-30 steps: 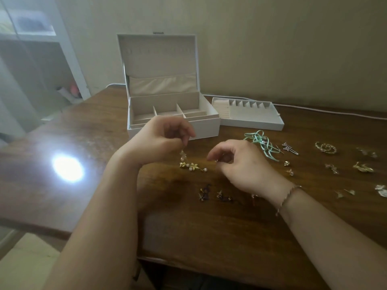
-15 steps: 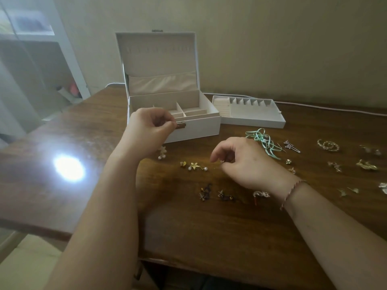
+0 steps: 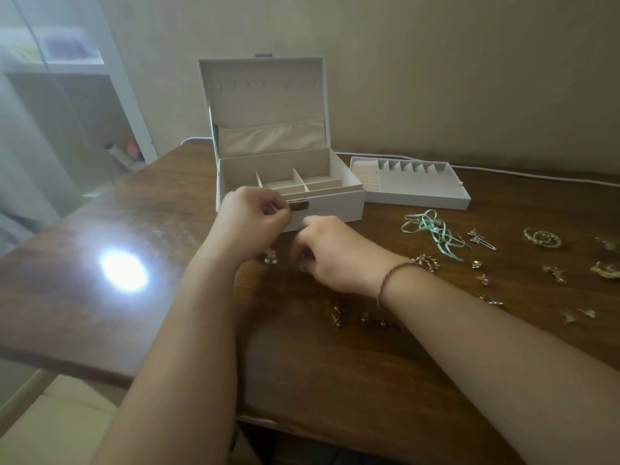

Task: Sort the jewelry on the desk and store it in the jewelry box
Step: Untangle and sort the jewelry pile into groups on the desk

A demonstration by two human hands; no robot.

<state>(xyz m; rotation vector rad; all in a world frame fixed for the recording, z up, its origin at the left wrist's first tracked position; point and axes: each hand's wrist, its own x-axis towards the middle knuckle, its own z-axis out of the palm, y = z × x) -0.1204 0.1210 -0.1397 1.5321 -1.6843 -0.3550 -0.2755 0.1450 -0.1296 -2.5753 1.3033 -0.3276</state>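
The white jewelry box (image 3: 335, 204) stands open at the back of the desk, its divided compartments showing. My left hand (image 3: 250, 224) hovers at the box's front wall and pinches a pearl drop earring (image 3: 270, 257) that dangles beneath it. My right hand (image 3: 330, 255) is lowered to the desk just right of it. Its fingers curl down over the gold flower earrings, and the fingertips are hidden. Dark stud earrings (image 3: 337, 318) lie near my right forearm. Several more gold pieces (image 3: 541, 238) are scattered to the right.
The box's removable white tray (image 3: 419, 196) sits to its right. In front of the tray lie a mint ribbon (image 3: 431, 229) and silver hair clips (image 3: 481, 238). A white cable (image 3: 536, 176) runs along the wall. A bright glare spot (image 3: 124, 270) marks the desk's left side.
My left hand lifted the pearl earring off the desk and carried it left, up to the box front. My right hand moved left, over the gold flower earrings.
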